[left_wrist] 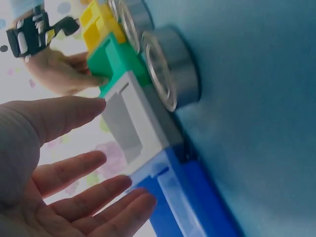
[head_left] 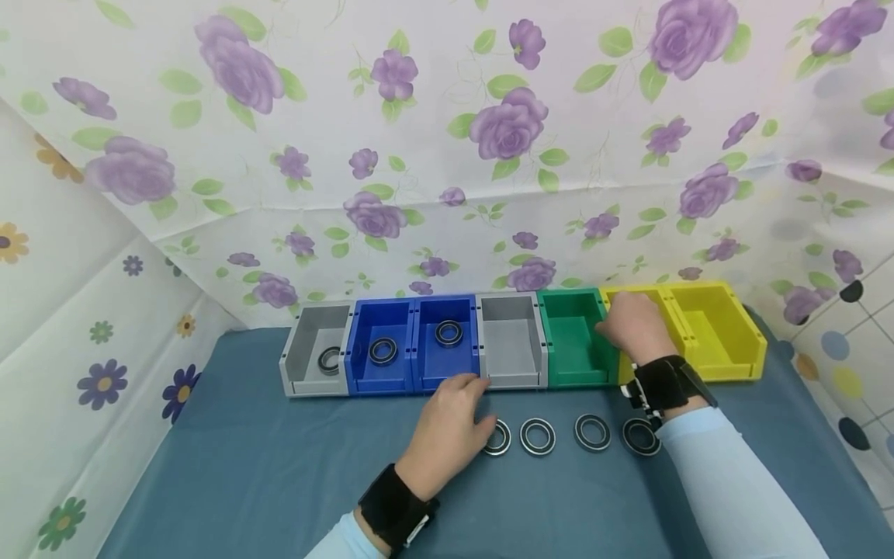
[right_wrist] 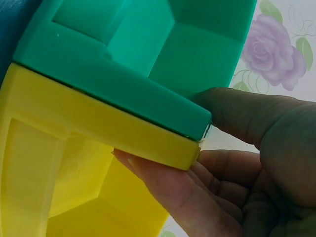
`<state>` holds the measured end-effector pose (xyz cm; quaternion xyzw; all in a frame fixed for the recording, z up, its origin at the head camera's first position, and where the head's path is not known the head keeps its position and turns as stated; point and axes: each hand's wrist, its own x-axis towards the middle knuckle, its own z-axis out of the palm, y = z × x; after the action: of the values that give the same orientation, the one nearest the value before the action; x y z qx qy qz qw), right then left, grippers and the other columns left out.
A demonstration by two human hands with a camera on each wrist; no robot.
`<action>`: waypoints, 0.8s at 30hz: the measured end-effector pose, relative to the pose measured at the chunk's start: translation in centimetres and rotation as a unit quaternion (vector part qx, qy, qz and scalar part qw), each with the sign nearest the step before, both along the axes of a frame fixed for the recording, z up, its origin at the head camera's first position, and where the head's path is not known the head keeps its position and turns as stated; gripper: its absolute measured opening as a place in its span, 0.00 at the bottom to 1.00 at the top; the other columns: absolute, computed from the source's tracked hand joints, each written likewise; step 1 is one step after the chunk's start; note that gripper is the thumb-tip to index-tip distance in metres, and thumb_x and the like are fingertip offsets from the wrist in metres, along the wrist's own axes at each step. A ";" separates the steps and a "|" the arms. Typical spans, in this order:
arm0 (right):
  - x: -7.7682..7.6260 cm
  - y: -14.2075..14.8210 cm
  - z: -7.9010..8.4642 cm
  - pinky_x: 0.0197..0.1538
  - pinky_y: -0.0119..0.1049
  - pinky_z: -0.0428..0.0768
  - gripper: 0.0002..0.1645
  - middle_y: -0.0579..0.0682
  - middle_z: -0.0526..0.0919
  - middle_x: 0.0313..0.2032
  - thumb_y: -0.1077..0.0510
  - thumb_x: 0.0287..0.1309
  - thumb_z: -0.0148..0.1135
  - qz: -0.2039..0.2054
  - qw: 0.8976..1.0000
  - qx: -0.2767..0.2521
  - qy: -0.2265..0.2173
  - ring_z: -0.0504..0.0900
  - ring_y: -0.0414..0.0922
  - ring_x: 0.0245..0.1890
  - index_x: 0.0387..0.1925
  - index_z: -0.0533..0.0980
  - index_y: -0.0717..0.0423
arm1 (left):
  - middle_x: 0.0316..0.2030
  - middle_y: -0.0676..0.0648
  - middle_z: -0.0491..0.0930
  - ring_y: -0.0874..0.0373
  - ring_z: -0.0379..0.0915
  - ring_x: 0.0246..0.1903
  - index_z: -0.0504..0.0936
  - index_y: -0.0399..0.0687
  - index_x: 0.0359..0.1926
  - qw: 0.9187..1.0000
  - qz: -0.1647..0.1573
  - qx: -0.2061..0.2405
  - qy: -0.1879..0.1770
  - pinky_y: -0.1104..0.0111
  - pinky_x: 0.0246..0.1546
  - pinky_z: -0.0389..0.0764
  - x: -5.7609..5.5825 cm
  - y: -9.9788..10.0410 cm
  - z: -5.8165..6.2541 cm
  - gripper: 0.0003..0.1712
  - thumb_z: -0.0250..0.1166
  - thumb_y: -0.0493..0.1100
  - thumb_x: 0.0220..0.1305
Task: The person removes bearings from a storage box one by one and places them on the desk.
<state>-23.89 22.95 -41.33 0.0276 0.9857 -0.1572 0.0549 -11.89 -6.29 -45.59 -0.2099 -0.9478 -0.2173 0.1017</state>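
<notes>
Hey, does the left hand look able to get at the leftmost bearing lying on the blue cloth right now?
Probably yes: the left hand is open and empty, with its thumb close to that leftmost bearing, and nothing visible stands between them.

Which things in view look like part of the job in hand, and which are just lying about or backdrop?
Likely part of the job:
row of seven bins, the right hand pinching where the green bin meets a yellow bin
three bearings inside bins
four bearings in front

Just surroundings:
blue table cover
flowered sheet behind
black wrist straps, worn
</notes>
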 end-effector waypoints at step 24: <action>-0.2 0.1 -0.3 0.23 0.37 0.69 0.15 0.54 0.69 0.20 0.54 0.54 0.64 -0.001 1.000 0.000 0.001 0.70 0.49 0.20 0.30 0.73 0.64 | 0.64 0.36 0.60 0.39 0.50 0.64 0.66 0.43 0.64 0.994 0.089 -0.034 0.056 0.51 0.55 0.64 -6.3 -1.3 0.9 0.33 0.64 0.42 0.58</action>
<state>-24.08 23.02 -41.63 0.0283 0.9856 -0.1576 0.0539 -18.24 -7.59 -44.70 -0.1399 -0.9624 -0.1627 0.1662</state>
